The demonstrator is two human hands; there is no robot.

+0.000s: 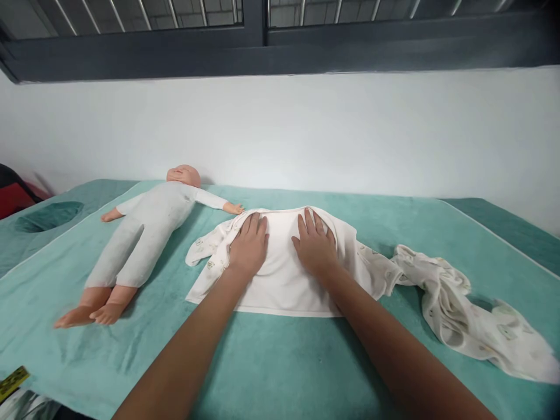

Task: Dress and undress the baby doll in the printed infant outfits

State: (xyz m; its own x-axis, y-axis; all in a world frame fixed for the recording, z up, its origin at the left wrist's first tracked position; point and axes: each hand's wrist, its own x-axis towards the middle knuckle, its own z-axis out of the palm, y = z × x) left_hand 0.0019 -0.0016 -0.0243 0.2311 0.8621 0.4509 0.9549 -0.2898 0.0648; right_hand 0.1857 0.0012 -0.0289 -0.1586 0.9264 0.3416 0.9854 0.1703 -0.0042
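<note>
A small white baby top (280,262) with printed sleeves lies spread on the green bed cover, its plain white side showing in the middle. My left hand (249,245) rests flat on its left part, fingers stretched toward the neckline. On the right part my right hand (315,244) lies flat too, fingers slightly apart. Neither hand grips the cloth. Left of the top lies a baby doll (153,216) on its back, its body white and its head, hands and feet skin-toned. One doll hand reaches close to the top's upper left edge.
A crumpled printed baby garment (455,309) lies at the right, touching the top's sleeve. The green cover (280,361) runs back to a white wall (306,134) below a barred window. A red and black item (17,195) sits at the far left.
</note>
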